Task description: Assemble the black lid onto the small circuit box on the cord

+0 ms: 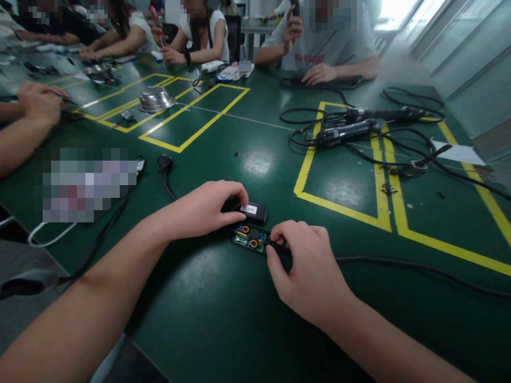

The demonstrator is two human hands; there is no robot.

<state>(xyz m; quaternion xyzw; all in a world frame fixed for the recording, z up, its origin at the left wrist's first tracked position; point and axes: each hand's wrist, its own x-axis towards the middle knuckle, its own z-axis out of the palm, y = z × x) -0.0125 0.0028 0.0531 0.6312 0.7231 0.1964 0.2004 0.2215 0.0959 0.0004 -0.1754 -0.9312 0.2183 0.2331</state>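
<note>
My left hand [225,205] grips a black plastic cover [260,213] with a white label, thumb and fingers closed at its left end. Just in front of it lies a shallow black housing half holding a green circuit board [248,240] with copper coils and coloured wires. My right hand [305,260] pinches a black cable end at the board's right side, fingers closed; part of that end is hidden by the fingers. From beneath this hand a black cable [383,260] runs off to the right. Cover and board lie close together but apart.
Two black electric screwdrivers [351,130] with tangled cords lie at the right, near small screws [389,189]. A black plug [164,164] sits beyond my left forearm. A metal bowl [154,100] stands farther off. Yellow tape marks the green table [191,324]. Several people work around it.
</note>
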